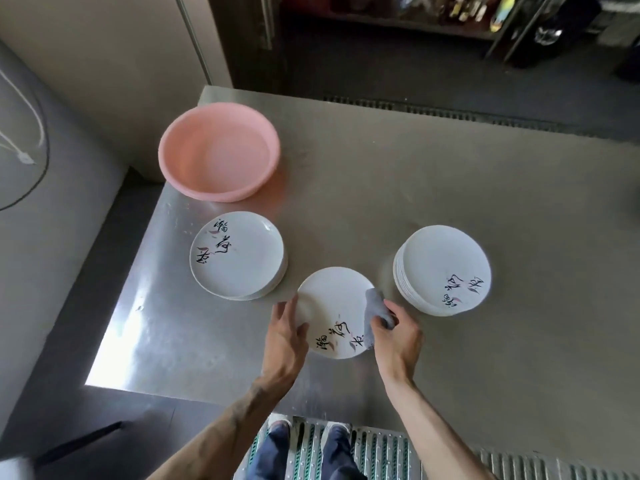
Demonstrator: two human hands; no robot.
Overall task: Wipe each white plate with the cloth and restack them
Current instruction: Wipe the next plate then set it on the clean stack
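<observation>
Fingers [390,312] of our right hand [398,336] clutch the grey cloth [372,306] on a white plate [332,299] (left hand [285,336] grips its rim) near the tabletop's [381,185] front edge; we should sweep evenly.

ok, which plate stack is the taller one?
The stack on the right, just beyond the right hand: many rims show down its side. The left stack, by the pink basin, shows only a few.
</observation>
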